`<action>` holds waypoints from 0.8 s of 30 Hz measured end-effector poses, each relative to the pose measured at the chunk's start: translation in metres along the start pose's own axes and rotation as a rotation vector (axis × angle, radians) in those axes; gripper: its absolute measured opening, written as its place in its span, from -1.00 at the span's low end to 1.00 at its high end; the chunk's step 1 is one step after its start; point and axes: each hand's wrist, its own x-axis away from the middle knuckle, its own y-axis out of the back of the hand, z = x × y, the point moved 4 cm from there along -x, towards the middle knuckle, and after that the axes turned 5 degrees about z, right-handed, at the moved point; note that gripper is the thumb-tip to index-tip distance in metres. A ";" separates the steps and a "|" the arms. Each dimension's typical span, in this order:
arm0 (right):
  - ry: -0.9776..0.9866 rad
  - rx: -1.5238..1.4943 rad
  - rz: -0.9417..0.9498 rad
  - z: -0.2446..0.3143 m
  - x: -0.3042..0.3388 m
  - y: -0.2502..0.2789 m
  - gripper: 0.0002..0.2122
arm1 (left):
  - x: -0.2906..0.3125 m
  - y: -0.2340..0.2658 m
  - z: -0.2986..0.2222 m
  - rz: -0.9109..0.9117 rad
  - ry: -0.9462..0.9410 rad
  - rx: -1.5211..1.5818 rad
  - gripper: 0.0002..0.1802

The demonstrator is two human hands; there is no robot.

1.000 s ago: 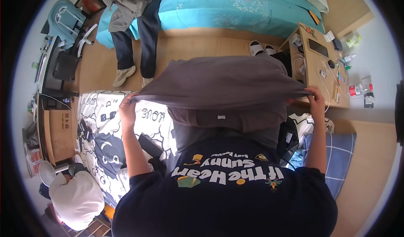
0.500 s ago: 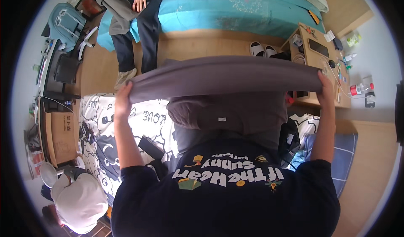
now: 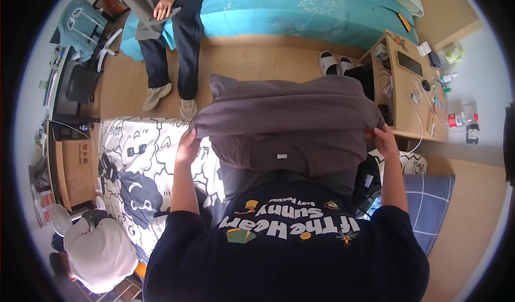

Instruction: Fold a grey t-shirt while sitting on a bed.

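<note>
Black-and-white bedding (image 3: 120, 157) is lying at your left; your hands (image 3: 187, 147) (image 3: 385, 142) are pinching both ends of a part-folded brown garment (image 3: 284, 114).

Bright light, seemingly from the lower left, nearly washes out the white cotton bedding with black cartoon print (image 3: 155, 165) and the white shirt on a bent-over person (image 3: 102, 253). The navy printed T-shirt (image 3: 289, 264) sinks into deep shade at the bottom. Fisheye curvature bows edges toward the soft, violet-fringed rim; black fills the corners.
</note>
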 end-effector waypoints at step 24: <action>0.257 0.173 -0.318 0.087 -0.113 -0.041 -0.50 | -0.121 -0.036 -0.104 -0.179 -0.189 -0.236 -0.56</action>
